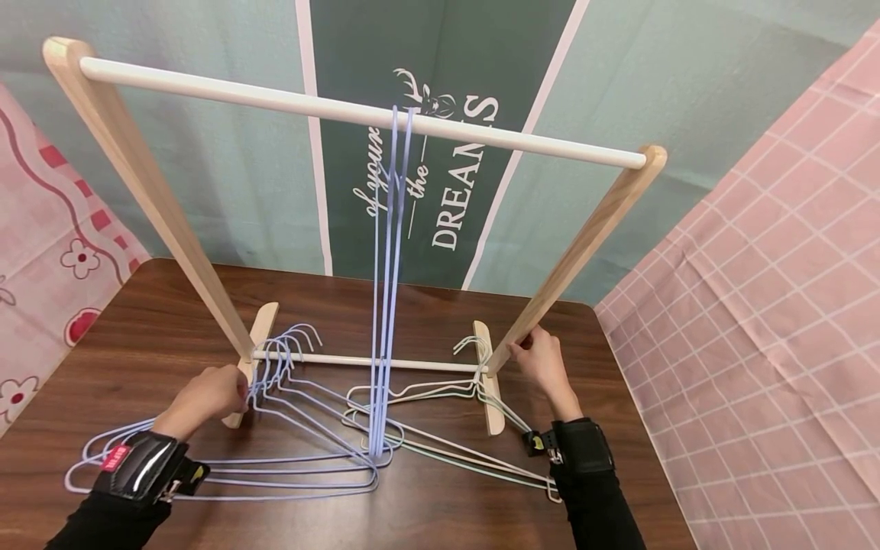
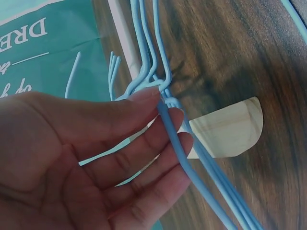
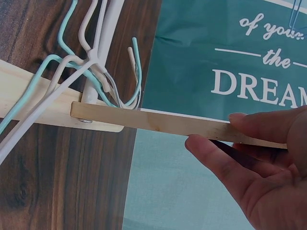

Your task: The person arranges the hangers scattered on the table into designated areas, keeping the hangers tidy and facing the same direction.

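My left hand (image 1: 209, 401) pinches one light-blue wire hanger (image 2: 180, 153) between thumb and fingers, close to its neck. Several more blue hangers lie stacked beside it, their hooks at the rack's lower bar (image 1: 357, 360). On the other side, my right hand (image 1: 543, 363) grips the wooden right post (image 3: 153, 122) near its base, thumb on one face and fingers on the other. White and mint hangers (image 3: 55, 93) lean by that post's foot. A few blue hangers (image 1: 392, 305) hang from the white top bar (image 1: 275, 95) near its middle.
The rack's left post (image 1: 151, 183) slants up from a wooden foot (image 1: 264, 321) on the dark wood table (image 1: 440, 512). A green printed curtain (image 1: 440, 46) hangs behind. Pink checked cloth (image 1: 770, 305) covers the right side, patterned cloth (image 1: 41, 252) the left.
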Demonstrator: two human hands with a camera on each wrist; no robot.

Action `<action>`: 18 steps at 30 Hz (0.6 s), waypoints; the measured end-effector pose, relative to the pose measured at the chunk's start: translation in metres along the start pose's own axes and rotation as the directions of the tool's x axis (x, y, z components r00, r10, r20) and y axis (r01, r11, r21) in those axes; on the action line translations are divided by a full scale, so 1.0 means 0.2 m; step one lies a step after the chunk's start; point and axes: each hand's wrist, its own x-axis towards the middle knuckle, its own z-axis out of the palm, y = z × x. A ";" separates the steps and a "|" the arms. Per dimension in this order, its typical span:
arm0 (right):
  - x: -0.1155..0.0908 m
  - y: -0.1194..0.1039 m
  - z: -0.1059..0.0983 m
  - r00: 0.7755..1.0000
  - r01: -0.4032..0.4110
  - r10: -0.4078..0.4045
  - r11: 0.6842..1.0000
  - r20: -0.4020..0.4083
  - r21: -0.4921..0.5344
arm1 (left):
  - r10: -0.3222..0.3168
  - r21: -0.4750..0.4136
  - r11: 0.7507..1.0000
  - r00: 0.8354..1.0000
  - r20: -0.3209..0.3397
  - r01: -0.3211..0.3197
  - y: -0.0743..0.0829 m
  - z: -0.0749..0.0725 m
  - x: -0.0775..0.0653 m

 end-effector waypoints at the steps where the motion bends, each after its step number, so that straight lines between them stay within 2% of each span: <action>1: 0.00 0.00 0.00 1.000 0.001 -0.001 1.000 0.000 0.000 | 0.007 0.000 1.000 1.000 -0.006 -0.007 0.00 0.00 0.00; 18: 0.00 0.00 0.00 1.000 -0.007 0.007 1.000 -0.001 -0.009 | 0.072 -0.006 0.997 0.997 -0.024 -0.072 0.00 -0.05 -0.03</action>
